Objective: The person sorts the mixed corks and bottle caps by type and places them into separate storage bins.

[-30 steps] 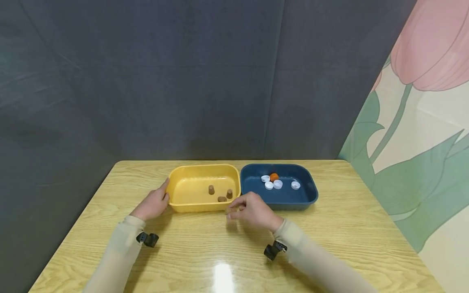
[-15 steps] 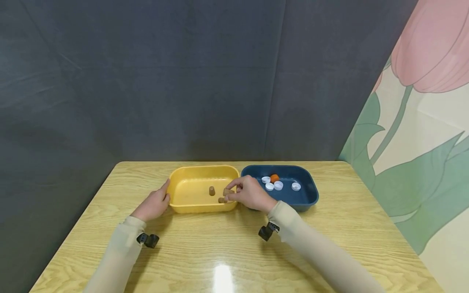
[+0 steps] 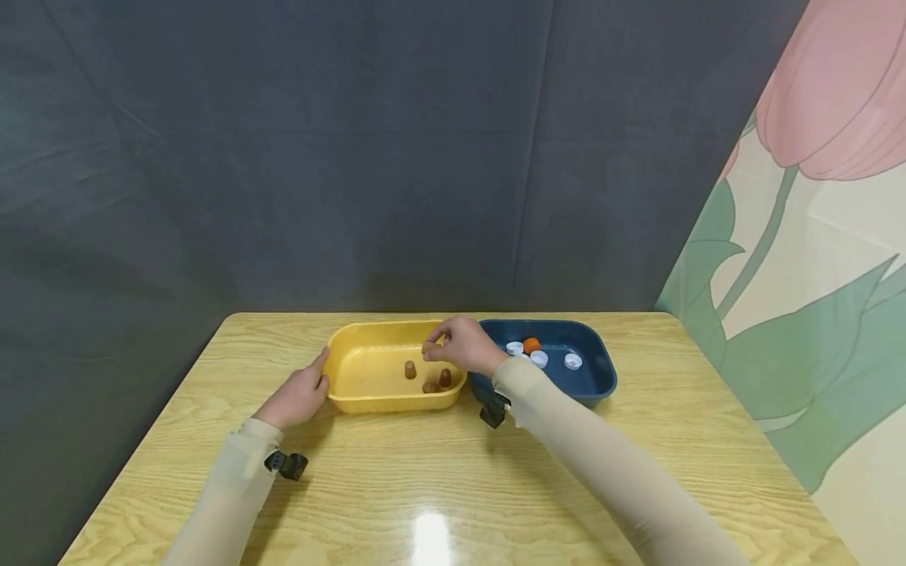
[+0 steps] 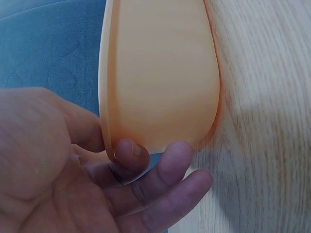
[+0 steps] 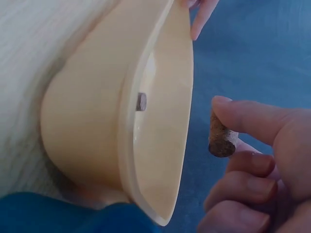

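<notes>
A cork (image 5: 222, 136) is pinched between the thumb and a finger of my right hand (image 3: 463, 346), raised over the right part of the yellow tray (image 3: 368, 358). Inside that tray, one cork (image 3: 410, 369) stands near the middle. Two more, an upright cork (image 3: 445, 377) and a lying cork (image 3: 430, 387), are close together by the front right corner. At the tray's left end, my left hand (image 3: 293, 395) grips the rim, with its thumb against the edge in the left wrist view.
Right beside the yellow tray is a dark blue tray (image 3: 598, 376). It contains several white bottle caps (image 3: 572, 362) and an orange cap (image 3: 532, 345). Both trays stand on a wooden table (image 3: 382, 479), with a dark curtain (image 3: 396, 157) behind.
From in front of the yellow tray, my right hand has carried the cork up and over it, then farther back. My left hand stays at the tray's left end.
</notes>
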The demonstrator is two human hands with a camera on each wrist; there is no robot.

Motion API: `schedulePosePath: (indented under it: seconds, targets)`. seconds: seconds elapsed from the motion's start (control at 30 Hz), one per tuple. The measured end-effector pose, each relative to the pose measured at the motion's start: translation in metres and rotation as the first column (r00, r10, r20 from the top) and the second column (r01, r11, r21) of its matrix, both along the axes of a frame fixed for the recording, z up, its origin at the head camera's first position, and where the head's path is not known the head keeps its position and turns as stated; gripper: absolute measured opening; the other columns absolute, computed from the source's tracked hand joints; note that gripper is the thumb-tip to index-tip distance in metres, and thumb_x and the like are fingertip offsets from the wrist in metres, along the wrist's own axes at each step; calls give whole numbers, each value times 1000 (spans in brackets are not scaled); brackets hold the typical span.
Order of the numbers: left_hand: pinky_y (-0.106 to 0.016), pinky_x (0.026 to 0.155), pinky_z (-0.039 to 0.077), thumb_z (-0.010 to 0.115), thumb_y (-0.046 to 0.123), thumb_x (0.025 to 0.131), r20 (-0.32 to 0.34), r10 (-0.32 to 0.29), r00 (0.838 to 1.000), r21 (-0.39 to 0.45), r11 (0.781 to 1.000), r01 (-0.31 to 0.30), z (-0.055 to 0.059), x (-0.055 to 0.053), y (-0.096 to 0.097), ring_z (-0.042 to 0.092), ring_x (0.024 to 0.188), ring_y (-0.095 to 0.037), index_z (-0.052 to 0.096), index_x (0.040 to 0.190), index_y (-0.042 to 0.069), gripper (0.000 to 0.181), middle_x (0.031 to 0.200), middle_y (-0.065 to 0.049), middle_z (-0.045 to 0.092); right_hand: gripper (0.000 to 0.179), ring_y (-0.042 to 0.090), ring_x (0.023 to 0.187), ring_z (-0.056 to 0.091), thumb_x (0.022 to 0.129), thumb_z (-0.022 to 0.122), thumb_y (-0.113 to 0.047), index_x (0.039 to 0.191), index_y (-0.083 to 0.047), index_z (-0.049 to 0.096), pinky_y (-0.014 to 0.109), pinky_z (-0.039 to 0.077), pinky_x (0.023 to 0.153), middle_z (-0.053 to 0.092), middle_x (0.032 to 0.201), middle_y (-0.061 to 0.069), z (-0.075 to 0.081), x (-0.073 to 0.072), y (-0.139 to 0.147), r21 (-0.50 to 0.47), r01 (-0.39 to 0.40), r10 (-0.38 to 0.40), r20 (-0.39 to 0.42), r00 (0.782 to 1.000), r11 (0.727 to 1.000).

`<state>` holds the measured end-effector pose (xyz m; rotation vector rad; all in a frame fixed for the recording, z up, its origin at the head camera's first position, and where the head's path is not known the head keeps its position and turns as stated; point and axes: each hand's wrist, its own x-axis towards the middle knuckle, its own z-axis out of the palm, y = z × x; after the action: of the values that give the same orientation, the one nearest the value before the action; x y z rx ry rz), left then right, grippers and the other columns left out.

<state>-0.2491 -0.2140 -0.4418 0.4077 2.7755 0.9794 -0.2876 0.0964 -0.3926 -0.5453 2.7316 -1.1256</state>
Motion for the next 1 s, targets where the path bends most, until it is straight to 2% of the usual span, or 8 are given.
schedulePosePath:
  seconds: [0.2, 0.47, 0.53, 0.6, 0.7, 0.77, 0.87, 1.0]
  targets:
    - [-30, 48, 40, 33, 8, 106, 1, 0, 1000, -1, 1000, 0, 0, -1, 0, 42, 46, -14, 5, 157, -7, 60, 58, -3, 49, 15, 15, 67, 49, 90, 76, -26, 95, -12, 78, 28, 41, 58, 67, 93, 2, -5, -16, -8, 34, 21, -21, 4, 1000, 999]
    - [-29, 49, 39, 32, 8, 106, 10, -9, 1000, -2, 1000, 9, 1, -1, 1, 42, 47, -14, 5, 157, -8, 60, 58, -3, 49, 15, 16, 77, 59, 91, 74, -28, 92, -15, 80, 29, 45, 63, 72, 105, 1, -13, -32, -16, 144, 66, -69, 21, 997, 987]
    - [-29, 49, 39, 32, 8, 106, 15, -7, 1000, 1, 1000, 7, 1, -1, 0, 42, 47, -14, 4, 157, -7, 60, 57, -3, 48, 15, 16, 74, 58, 91, 73, -27, 90, -14, 80, 29, 45, 62, 72, 99, -1, -12, -33, -19, 173, 67, -72, 20, 997, 983]
    - [-29, 49, 39, 32, 8, 106, 19, -4, 1000, 1, 1000, 4, 2, -1, 0, 41, 47, -14, 4, 158, -7, 60, 57, -3, 48, 17, 14, 68, 54, 91, 73, -27, 86, -12, 79, 28, 43, 58, 69, 86, -3, -10, -36, -22, 201, 70, -76, 24, 997, 977]
    - [-29, 48, 38, 31, 8, 107, 19, -2, 1000, 1, 1000, 1, 2, -1, -1, 40, 47, -14, 4, 158, -7, 60, 57, -3, 48, 26, 13, 54, 41, 90, 72, -25, 71, -7, 73, 26, 34, 50, 52, 61, -4, -8, -39, -27, 243, 67, -77, 34, 996, 968]
    - [-29, 48, 38, 32, 8, 107, 18, 1, 1000, -1, 1000, -1, 2, -1, -1, 41, 47, -14, 5, 157, -7, 60, 57, -2, 48, 35, 13, 49, 32, 89, 72, -23, 59, -7, 63, 27, 27, 47, 40, 52, -3, -8, -41, -30, 266, 59, -75, 51, 996, 962]
    - [-29, 49, 39, 32, 8, 106, 17, 3, 1000, -2, 1000, -3, 2, -1, -1, 41, 47, -14, 5, 157, -7, 60, 57, -2, 48, 46, 12, 45, 25, 88, 71, -20, 49, -13, 49, 27, 23, 44, 32, 48, -4, -9, -43, -32, 293, 50, -74, 72, 995, 955]
    - [-29, 49, 39, 32, 9, 106, 20, 3, 1000, -1, 1000, -3, 3, 0, 0, 41, 47, -14, 5, 157, -7, 60, 57, -2, 48, 51, 12, 43, 24, 88, 71, -20, 46, -16, 42, 26, 21, 43, 30, 47, -4, -11, -43, -35, 320, 39, -68, 80, 994, 947]
